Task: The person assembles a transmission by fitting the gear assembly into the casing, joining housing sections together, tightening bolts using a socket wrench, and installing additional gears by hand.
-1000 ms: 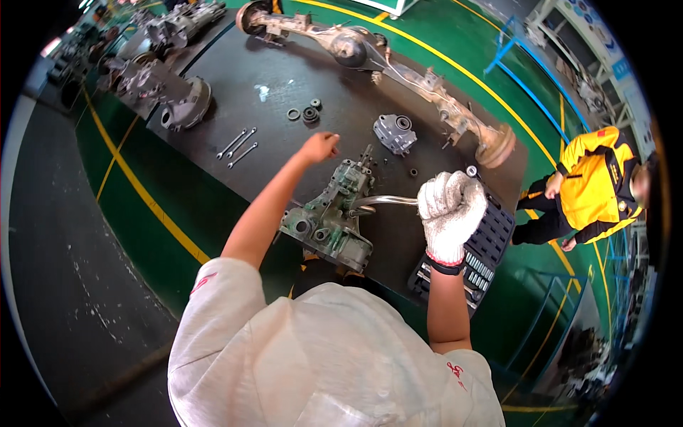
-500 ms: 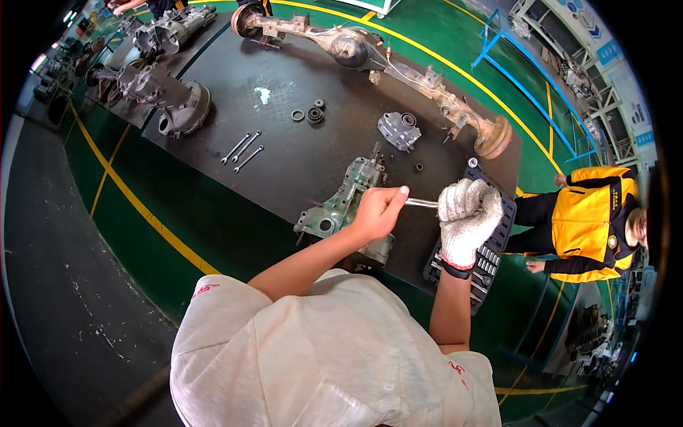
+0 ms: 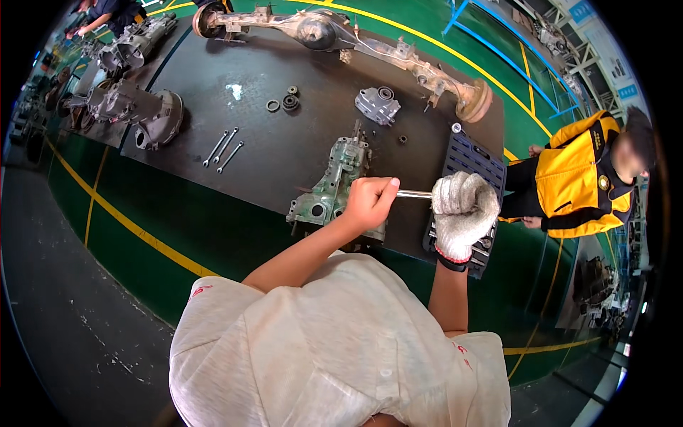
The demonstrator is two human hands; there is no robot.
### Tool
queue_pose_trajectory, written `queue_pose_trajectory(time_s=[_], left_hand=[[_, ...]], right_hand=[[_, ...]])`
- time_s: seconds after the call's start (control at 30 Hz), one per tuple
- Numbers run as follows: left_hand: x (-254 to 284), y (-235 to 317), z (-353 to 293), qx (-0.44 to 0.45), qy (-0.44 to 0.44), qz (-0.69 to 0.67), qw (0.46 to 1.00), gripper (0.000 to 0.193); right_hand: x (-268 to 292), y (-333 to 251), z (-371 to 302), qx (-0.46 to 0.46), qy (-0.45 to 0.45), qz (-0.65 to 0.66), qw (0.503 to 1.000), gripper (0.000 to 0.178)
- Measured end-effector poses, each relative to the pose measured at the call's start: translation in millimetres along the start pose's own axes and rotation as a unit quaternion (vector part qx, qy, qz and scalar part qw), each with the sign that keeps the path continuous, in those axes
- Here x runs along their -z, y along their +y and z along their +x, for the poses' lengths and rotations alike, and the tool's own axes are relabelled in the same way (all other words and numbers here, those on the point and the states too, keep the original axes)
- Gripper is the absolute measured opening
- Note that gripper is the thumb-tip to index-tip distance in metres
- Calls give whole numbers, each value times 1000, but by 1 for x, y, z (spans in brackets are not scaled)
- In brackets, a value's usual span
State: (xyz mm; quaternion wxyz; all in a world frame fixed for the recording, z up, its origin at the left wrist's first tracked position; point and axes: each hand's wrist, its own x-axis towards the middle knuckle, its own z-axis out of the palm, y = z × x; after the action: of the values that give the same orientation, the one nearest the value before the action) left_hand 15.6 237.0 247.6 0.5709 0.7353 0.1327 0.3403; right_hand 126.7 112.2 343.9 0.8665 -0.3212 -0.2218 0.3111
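Note:
A shiny metal bar, like a wrench handle, spans the gap between my two hands over the table. Bare and closed, my left hand grips its left end, thumb pointing along it. A white knitted glove covers my right hand, whose fingers wrap the other end; the tool's head is hidden there. Beneath my left hand and wrist stands a greenish metal gearbox housing, partly covered by them. An open dark socket-set case lies under and beyond my right hand, with several sockets in its near part.
Three wrenches lie left on the dark table. Bearings and rings and a small grey housing sit farther back. A rusty axle spans the far edge. A person in a yellow-black jacket stands right.
The view has shifted, so the table's things sit farther left and higher. Both hands keep hold of the bar, somewhat nearer me relative to the case. The person at right appears higher in view.

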Motion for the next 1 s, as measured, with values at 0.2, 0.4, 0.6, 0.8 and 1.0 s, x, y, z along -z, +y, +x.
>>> queue_pose_trajectory(time_s=[0.2, 0.4, 0.6, 0.8, 1.0], left_hand=[[0, -1, 5, 17, -5, -10, 1000, 42], [-3, -5, 7, 11, 2, -14, 1000, 43], [-6, -16, 40, 44, 76, -6, 996, 43], [-39, -44, 90, 66, -14, -62, 996, 47], [-84, -88, 83, -26, -76, -25, 996, 39]], right_hand=[[2, -1, 6, -3, -53, 19, 998, 46], [1, 0, 8, 2, -43, 9, 999, 47], [-10, 3, 12, -5, -48, -7, 999, 47], [17, 39, -4, -62, 2, -63, 996, 36], [74, 82, -13, -68, 92, -54, 992, 26]])
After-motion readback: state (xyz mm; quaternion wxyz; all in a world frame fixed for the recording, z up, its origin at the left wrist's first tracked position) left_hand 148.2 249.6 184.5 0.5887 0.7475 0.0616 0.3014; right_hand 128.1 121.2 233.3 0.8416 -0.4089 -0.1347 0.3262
